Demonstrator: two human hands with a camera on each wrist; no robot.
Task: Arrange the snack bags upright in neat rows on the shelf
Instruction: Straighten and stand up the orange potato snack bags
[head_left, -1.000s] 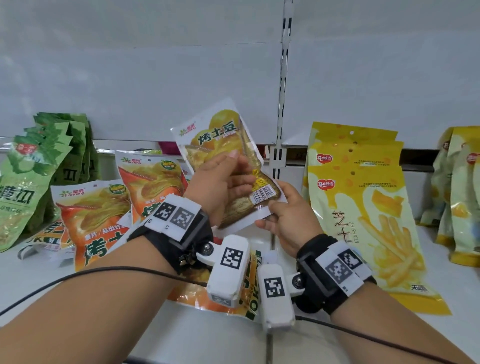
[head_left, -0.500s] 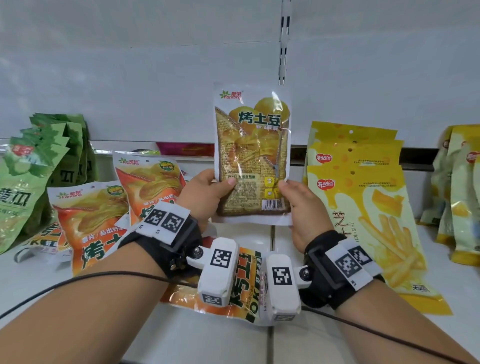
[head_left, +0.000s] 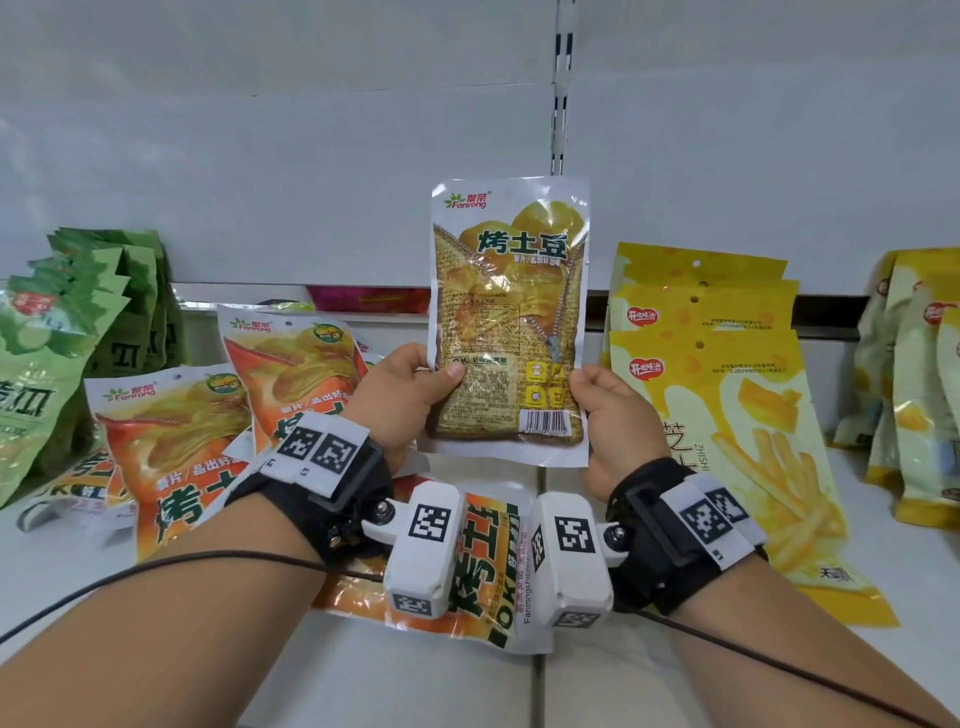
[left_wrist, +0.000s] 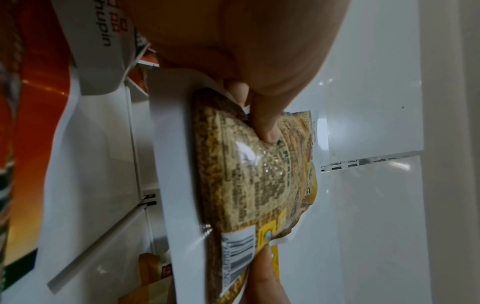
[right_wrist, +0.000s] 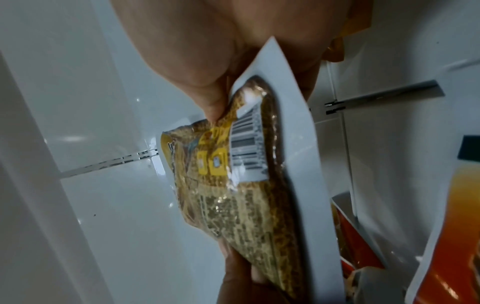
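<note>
A yellow-brown roasted-potato snack bag (head_left: 509, 312) is held upright in the air above the white shelf (head_left: 395, 680), its print toward me. My left hand (head_left: 415, 395) pinches its lower left edge with the thumb on the front. My right hand (head_left: 605, 405) pinches the lower right edge. The left wrist view shows the same bag (left_wrist: 259, 170) under the thumb; the right wrist view shows the bag (right_wrist: 241, 176) pinched beside its barcode. Orange bags of the same brand (head_left: 171, 457) lean at the left, and one orange bag (head_left: 483, 571) lies flat under my wrists.
Green cucumber bags (head_left: 57, 343) stand at the far left. Yellow fries bags (head_left: 727, 415) lean in a row on the right, with pale yellow bags (head_left: 914, 395) at the far right. A white back panel with a slotted upright (head_left: 561, 88) closes the shelf behind.
The bag went from tilted and gripped over its front to upright and square to me. My left hand shifted to its lower left edge; both hands lifted it slightly.
</note>
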